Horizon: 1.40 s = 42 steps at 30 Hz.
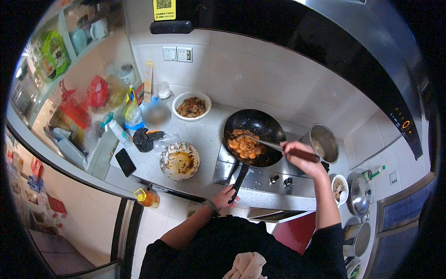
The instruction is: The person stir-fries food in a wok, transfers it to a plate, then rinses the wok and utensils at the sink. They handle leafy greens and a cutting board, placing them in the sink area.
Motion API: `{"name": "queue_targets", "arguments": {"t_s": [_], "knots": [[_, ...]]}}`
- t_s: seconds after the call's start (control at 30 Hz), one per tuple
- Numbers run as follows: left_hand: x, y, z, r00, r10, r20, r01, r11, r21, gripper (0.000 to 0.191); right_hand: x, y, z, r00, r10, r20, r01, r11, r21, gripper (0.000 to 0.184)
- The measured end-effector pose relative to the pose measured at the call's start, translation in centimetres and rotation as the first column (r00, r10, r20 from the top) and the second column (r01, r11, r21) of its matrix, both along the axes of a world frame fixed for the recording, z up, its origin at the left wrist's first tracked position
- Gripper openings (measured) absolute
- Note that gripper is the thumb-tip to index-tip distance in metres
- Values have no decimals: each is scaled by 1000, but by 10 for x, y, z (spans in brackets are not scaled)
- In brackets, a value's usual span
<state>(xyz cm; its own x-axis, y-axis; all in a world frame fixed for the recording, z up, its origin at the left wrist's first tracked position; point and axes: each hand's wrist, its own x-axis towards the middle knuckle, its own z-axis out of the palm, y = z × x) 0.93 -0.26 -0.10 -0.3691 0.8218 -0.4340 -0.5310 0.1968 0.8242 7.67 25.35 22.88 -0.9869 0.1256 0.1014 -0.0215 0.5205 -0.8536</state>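
My left hand [225, 198] is closed around the black handle of a wok [272, 130], which sits on the left burner of a steel gas stove [264, 179]. In my right hand [302, 158] is the brown handle of a long metal spatula [268, 143]. Its far end is in the reddish-orange cooked food [246, 147] at the wok's left side, partly hidden by the food. Left of the stove lies a patterned plate [164, 173] with oily sauce residue. Behind that plate, a white bowl [175, 108] holds chopped cooked food.
A metal pot [331, 136] occupies the right burner. Farther right are a small white bowl [345, 200] with a spoon and a metal lid [359, 195]. A phone [125, 162], a spray bottle [119, 131] and black cloth-like material [144, 140] lie or stand at left. The range hood [313, 45] hangs above.
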Motion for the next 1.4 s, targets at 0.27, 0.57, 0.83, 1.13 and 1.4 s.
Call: {"name": "queue_targets", "arguments": {"t_s": [0.27,0.57,0.83,1.13,1.4], "knots": [[4,4,7,999,35,-4,-35,999,7,35,68,-26,29,987,-151,-55,147,987,-63,11],[-1,1,5,999,-9,38,10,1000,-17,45,72,-53,19,979,-199,-36,197,980,-33,12],[-1,2,2,999,-1,39,1,1000,8,43,20,-35,-61,902,-301,-310,300,953,-54,16],[4,1,6,998,66,10,-66,998,-8,47,32,44,-46,653,-693,-304,534,707,-464,15],[3,0,5,999,52,8,-52,999,3,47,-18,116,-95,556,-829,56,543,312,-780,13]]}}
